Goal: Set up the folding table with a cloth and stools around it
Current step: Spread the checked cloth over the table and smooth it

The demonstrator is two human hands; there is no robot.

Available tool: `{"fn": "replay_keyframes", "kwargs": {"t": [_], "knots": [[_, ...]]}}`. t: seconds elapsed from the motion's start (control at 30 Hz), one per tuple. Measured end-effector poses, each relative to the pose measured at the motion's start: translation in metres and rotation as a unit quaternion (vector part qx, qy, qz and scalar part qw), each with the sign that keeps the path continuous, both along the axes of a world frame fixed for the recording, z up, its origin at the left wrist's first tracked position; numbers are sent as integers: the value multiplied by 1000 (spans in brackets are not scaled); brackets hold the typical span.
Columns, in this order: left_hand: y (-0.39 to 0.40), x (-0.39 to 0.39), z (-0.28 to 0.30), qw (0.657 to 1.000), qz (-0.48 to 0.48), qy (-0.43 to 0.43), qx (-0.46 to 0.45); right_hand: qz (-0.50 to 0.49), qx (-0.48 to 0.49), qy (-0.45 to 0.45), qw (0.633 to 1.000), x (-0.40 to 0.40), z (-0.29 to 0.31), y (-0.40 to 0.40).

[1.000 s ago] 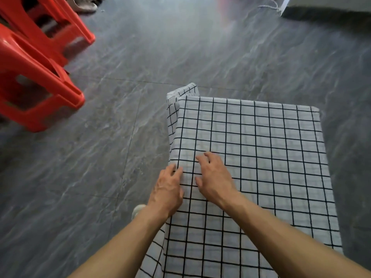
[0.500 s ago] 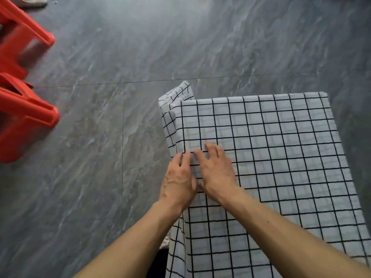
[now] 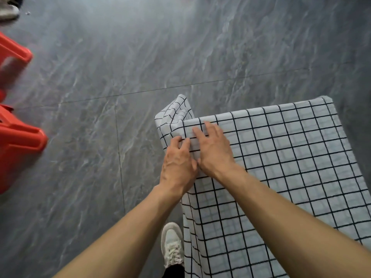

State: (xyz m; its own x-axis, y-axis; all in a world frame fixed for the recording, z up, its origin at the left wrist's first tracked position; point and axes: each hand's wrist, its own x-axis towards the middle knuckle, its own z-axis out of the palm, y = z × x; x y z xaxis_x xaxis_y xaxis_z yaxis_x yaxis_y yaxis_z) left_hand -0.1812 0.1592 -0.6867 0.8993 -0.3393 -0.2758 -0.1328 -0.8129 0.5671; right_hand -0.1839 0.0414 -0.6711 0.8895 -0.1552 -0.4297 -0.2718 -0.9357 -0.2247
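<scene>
Head view: one checked cloth (image 3: 281, 157); two hands; two red stools (image 3: 18, 141).
</scene>
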Motion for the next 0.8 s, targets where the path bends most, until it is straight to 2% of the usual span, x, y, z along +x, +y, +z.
{"fn": "replay_keyframes", "kwargs": {"t": [0.23, 0.47, 0.53, 0.67, 0.73, 0.8], "knots": [[-7, 29, -6, 999, -11, 31, 9, -7, -32, 7, 999, 5, -15, 3], [1, 74, -6, 996, 77, 18, 29, 6, -42, 24, 999, 6, -10, 4], [5, 86, -11, 998, 30, 20, 57, 0, -30, 25, 999, 6, -8, 3], [9, 111, -23, 978, -158, -20, 134, -4, -13, 31, 999, 8, -3, 3], [8, 120, -29, 972, -193, -30, 133, -7, -9, 33, 999, 8, -2, 3], [9, 124, -32, 973, -200, -57, 95, -7, -8, 32, 999, 9, -2, 3]]}}
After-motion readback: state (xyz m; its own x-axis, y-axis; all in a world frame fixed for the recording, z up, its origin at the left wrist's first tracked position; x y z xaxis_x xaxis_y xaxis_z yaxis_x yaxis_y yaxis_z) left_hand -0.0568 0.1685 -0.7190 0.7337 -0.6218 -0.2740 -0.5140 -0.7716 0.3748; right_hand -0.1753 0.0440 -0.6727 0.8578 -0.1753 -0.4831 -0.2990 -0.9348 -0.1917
